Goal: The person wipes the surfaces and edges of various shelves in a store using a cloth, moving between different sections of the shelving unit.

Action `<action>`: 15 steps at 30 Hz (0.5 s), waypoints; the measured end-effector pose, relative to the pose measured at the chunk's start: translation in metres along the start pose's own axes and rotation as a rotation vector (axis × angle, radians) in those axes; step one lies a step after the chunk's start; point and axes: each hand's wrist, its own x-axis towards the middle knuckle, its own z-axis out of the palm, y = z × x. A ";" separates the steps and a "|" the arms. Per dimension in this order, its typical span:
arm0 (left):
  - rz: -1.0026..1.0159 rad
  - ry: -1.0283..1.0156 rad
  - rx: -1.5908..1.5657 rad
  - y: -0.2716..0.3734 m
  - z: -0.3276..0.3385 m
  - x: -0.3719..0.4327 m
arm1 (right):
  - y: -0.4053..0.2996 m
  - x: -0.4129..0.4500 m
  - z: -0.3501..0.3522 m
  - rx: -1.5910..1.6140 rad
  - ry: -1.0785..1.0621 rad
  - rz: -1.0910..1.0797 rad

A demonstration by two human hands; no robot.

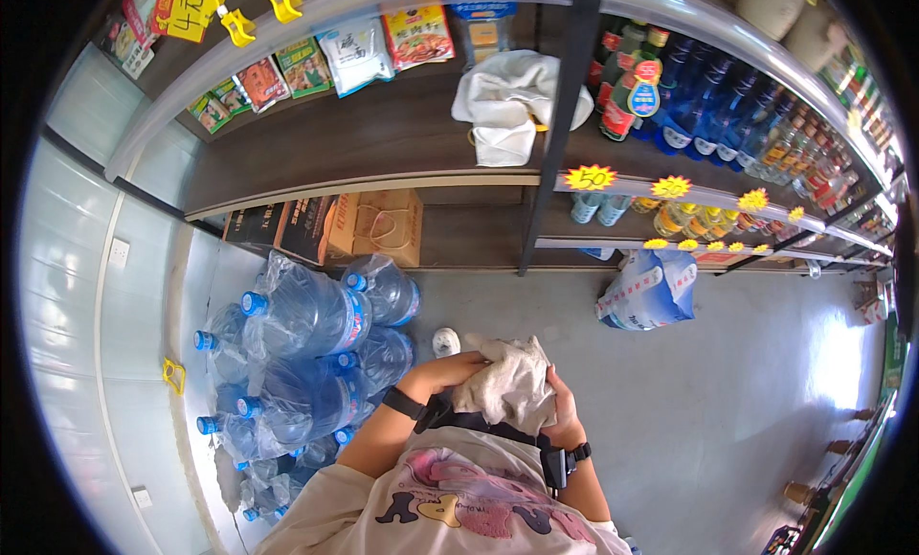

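Observation:
A crumpled greyish-beige cloth (508, 386) is held between both hands in front of my body. My left hand (459, 370) grips its upper left edge, some fingers hidden by the folds. At the cloth's right side, my right hand (563, 408) holds the edge with the thumb pointing up. Dark straps with devices sit on both wrists. Beyond the hands, a white cloth (502, 99) lies bunched on the dark wooden shelf (344, 135), near a black upright post.
Large blue-capped water bottles (309, 318) in plastic wrap are stacked at the left. Cardboard boxes (388, 228) fill part of the lower shelf. Glass bottles (675, 124) line the right shelves. A blue and white bag (650, 293) stands on the floor, and packaged foods (355, 56) lie along the upper shelf.

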 end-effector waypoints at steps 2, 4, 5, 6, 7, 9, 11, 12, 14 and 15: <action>-0.033 0.095 0.000 -0.002 -0.019 -0.001 | 0.006 0.010 0.002 0.043 0.051 0.068; -0.032 0.158 0.093 -0.017 -0.043 0.000 | 0.009 0.024 0.013 0.047 0.043 0.124; 0.024 0.178 0.146 -0.026 -0.056 0.003 | 0.012 0.036 0.015 0.036 0.049 0.129; 0.079 0.202 0.200 -0.032 -0.065 0.004 | 0.015 0.048 0.016 0.041 0.091 0.155; 0.134 0.229 0.261 -0.035 -0.076 0.005 | 0.018 0.060 0.018 0.044 0.133 0.180; 0.374 0.167 0.406 -0.041 -0.105 0.017 | 0.022 0.097 0.024 -0.013 0.105 0.160; 0.449 0.231 0.376 -0.055 -0.133 0.039 | 0.022 0.149 0.012 -0.086 0.175 0.194; 0.358 0.311 0.256 -0.054 -0.145 0.048 | 0.021 0.171 0.018 -0.118 0.106 0.127; 0.312 0.467 0.144 -0.066 -0.174 0.078 | 0.012 0.229 0.007 -0.157 0.080 0.162; 0.309 0.490 0.124 -0.076 -0.187 0.093 | 0.010 0.253 -0.005 -0.179 0.049 0.194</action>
